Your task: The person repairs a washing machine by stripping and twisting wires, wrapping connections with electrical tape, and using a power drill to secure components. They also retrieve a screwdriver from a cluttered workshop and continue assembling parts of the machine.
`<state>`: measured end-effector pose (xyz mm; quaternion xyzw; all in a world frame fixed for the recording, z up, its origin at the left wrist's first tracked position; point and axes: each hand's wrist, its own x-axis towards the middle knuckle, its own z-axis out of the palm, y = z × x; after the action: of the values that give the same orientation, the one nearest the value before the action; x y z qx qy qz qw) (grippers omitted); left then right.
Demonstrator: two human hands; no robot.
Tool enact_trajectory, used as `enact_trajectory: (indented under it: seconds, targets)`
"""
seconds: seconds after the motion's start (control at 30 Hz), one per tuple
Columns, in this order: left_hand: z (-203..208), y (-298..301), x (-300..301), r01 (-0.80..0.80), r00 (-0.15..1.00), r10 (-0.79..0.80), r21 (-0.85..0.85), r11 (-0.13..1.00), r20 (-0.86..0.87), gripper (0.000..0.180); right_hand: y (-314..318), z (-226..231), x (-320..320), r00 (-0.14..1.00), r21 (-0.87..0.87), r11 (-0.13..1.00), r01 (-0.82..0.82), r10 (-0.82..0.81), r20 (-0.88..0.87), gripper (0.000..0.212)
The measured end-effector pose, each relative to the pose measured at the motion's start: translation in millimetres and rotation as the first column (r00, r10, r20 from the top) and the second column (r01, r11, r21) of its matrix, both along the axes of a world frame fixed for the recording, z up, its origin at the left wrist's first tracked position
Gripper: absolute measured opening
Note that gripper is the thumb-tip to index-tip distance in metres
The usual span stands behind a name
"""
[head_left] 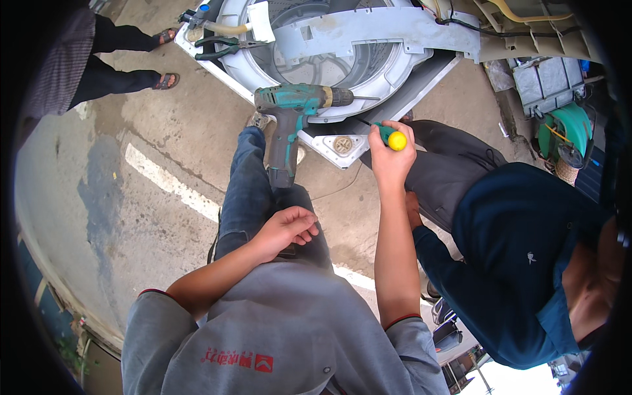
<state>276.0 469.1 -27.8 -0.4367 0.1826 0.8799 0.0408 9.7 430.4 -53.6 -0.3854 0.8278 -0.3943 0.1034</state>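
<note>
screwdriver (392,138) | right hand (391,158) grip clamped round handle | left hand (287,227) loosely curled, seemingly empty, on thigh

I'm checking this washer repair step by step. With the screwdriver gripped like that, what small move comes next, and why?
Probably seat the tip and turn: the right hand grips the yellow-capped screwdriver, its shaft angled toward the washer's white top frame. The left hand rests idle on the thigh.

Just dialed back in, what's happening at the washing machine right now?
The person crouches at an opened washing machine. The right hand grips a screwdriver with a green and yellow handle, tip at the machine's corner. The left hand rests on the knee. A teal cordless drill lies on the rim. A co-worker in dark blue crouches alongside.
</note>
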Motion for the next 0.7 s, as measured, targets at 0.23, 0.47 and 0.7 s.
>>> enact_trajectory:
  seconds: [0.23, 0.47, 0.7]
  targets:
    - [-4.1, 1.2, 0.7, -0.021, 1.000, 0.021, -0.010, 1.000, -0.012, 0.024, 2.2, -1.0, 4.5, 0.999, -0.025, 0.998, 0.053, -0.053, -0.008, 0.022]
    - [-3.9, -0.2, -2.0, -0.006, 1.000, 0.006, -0.021, 1.000, 0.000, 0.024, 1.4, -0.9, 6.3, 0.999, -0.039, 0.998, 0.053, -0.054, -0.009, 0.022]
    - [-3.6, -0.4, -3.8, -0.011, 1.000, 0.011, -0.023, 1.000, -0.006, 0.024, -2.0, 0.8, 6.5, 0.998, -0.027, 0.998, 0.058, -0.058, 0.000, 0.022]
